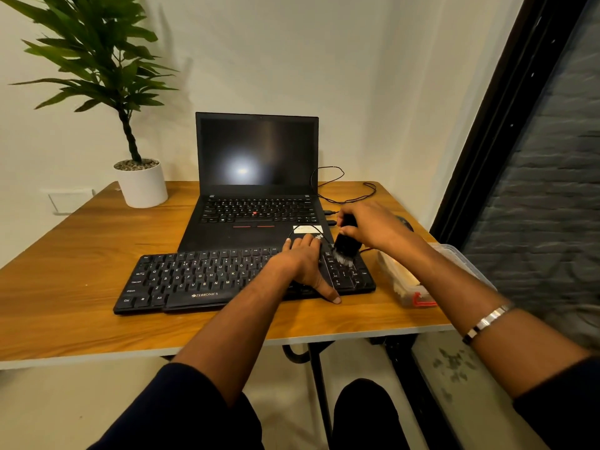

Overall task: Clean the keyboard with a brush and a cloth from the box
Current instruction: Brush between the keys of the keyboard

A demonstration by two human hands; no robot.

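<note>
Gripping a short black brush (344, 246) with pale bristle tips, the right hand (373, 227) holds it upright with its fingers wrapped round the handle, bristles touching the number-pad keys at the right end of the flat black plastic keyboard (227, 277). The left hand (303, 264) lies flat on the keys just beside the brush, fingers extended, thumb over the front edge, holding nothing. Right of the keyboard on the wooden table (81, 248) sits a clear plastic box (418, 280); an open black laptop (256, 177) stands behind.

An open laptop (256, 177) and a potted plant (130, 131) stand on the wooden table (81, 254).
</note>
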